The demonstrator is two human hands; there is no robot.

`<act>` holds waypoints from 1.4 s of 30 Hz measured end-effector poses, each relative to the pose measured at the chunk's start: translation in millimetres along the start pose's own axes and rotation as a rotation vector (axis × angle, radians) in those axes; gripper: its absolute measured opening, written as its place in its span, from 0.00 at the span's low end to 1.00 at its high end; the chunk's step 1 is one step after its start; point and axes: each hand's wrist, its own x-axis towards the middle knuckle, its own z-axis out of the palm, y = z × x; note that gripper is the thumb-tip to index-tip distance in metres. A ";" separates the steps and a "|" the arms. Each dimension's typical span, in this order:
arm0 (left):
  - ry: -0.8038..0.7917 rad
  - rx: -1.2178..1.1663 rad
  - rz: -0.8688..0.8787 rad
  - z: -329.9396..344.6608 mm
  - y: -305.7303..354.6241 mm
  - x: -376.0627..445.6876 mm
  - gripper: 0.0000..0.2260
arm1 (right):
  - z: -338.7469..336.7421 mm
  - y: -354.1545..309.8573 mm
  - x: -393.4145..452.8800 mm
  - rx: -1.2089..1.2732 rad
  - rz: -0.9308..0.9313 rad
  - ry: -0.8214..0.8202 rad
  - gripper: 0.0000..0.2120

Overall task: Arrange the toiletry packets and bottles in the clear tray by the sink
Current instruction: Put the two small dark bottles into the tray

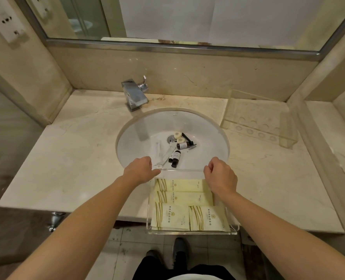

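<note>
A clear tray [191, 232] is held at the sink's front edge, its near end sticking out past the counter. My left hand [140, 170] grips its far left corner and my right hand [220, 176] its far right corner. Several cream toiletry packets [172, 216] lie flat in the tray. In the sink basin [206, 126] lie dark small bottles [176, 156], two round wrapped soaps [177, 135], a black razor [188, 140] and white long packets [157, 152], one of them partly under my left hand.
A chrome faucet [134, 93] stands behind the basin. A second clear acrylic holder [258, 120] with round holes sits at the back right of the marble counter [76, 158]. A mirror hangs above. My shoes show on the tiled floor below.
</note>
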 end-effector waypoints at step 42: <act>-0.287 -0.561 -0.241 54.1 35.8 143.9 0.14 | 105.3 -31.8 141.4 0.119 0.027 -1.004 0.27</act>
